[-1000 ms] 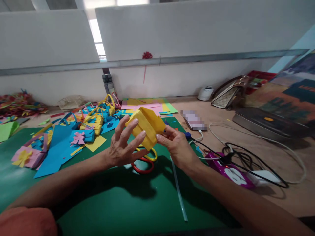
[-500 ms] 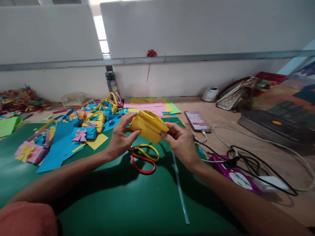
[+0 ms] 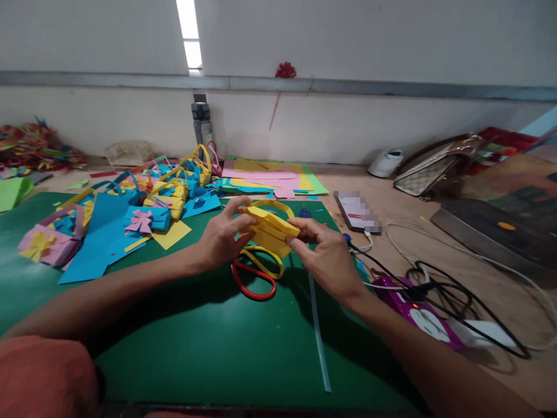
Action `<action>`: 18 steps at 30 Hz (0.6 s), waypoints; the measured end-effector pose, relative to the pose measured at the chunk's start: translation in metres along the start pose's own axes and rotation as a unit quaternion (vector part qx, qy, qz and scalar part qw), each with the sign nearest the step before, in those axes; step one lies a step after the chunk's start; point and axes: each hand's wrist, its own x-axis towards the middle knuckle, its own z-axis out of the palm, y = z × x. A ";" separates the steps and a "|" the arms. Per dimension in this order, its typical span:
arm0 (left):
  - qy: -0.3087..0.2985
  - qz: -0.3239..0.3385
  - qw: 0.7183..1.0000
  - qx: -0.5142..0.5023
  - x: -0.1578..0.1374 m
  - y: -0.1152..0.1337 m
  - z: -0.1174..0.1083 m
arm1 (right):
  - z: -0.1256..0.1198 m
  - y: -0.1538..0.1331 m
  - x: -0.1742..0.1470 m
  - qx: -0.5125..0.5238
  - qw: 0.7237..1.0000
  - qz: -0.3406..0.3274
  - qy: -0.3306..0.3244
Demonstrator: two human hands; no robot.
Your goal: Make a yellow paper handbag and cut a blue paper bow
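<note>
A small yellow paper bag (image 3: 272,232) with a curved paper handle is held up between both hands over the green mat (image 3: 209,348). My left hand (image 3: 228,232) pinches its left end, fingers bent over the top edge. At the right end, my right hand (image 3: 324,249) grips the bag between thumb and fingers. Just below it lie scissors (image 3: 256,287) with one red and one yellow handle loop; their blades are hidden. A clear glue stick (image 3: 319,337) rests on the mat, below my right hand.
Finished paper bags (image 3: 172,197) and blue paper (image 3: 98,238) fill the left side. Stacked coloured sheets (image 3: 261,174) lie at the back. On the right are a phone (image 3: 354,210), a purple power strip (image 3: 418,313), tangled black cables (image 3: 456,296) and a dark case (image 3: 491,238).
The bag has tipped, so its handle now shows above it. My left hand's fingers have curled in closer over its left end. The camera view has shifted slightly.
</note>
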 end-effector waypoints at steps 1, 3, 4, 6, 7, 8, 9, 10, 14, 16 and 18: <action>-0.008 -0.004 1.000 0.003 -0.001 0.000 0.000 | 0.000 0.000 0.000 -0.003 1.000 -0.001 -0.006; -0.023 -0.016 1.000 0.008 -0.003 0.000 0.000 | 0.000 -0.001 -0.001 -0.011 1.000 -0.001 -0.017; -0.031 -0.023 0.999 0.010 -0.004 0.000 0.000 | -0.001 -0.001 -0.001 -0.015 1.000 0.000 -0.021; -0.047 -0.037 0.998 0.007 -0.005 0.000 0.000 | -0.001 -0.002 -0.002 -0.022 0.999 0.004 -0.029; -0.054 -0.042 0.998 0.003 -0.006 0.000 0.000 | -0.001 -0.002 -0.002 -0.026 0.999 0.006 -0.031; -0.058 -0.045 0.997 -0.001 -0.007 0.000 0.001 | -0.002 -0.002 -0.003 -0.032 0.999 0.007 -0.034; -0.061 -0.045 0.997 -0.006 -0.008 0.000 0.001 | -0.002 -0.001 -0.003 -0.039 0.999 0.007 -0.037; -0.064 -0.044 0.997 -0.010 -0.009 0.000 0.002 | -0.002 0.000 -0.003 -0.051 0.998 0.004 -0.040; -0.076 -0.052 0.996 -0.012 -0.015 0.002 0.004 | 0.000 0.005 -0.004 -0.129 0.988 -0.036 -0.072; -0.083 -0.064 0.994 -0.008 -0.017 0.002 0.004 | 0.001 0.007 -0.005 -0.182 0.978 -0.055 -0.087; -0.087 -0.074 0.993 -0.007 -0.019 0.002 0.004 | -0.001 0.007 -0.005 -0.224 0.967 -0.063 -0.099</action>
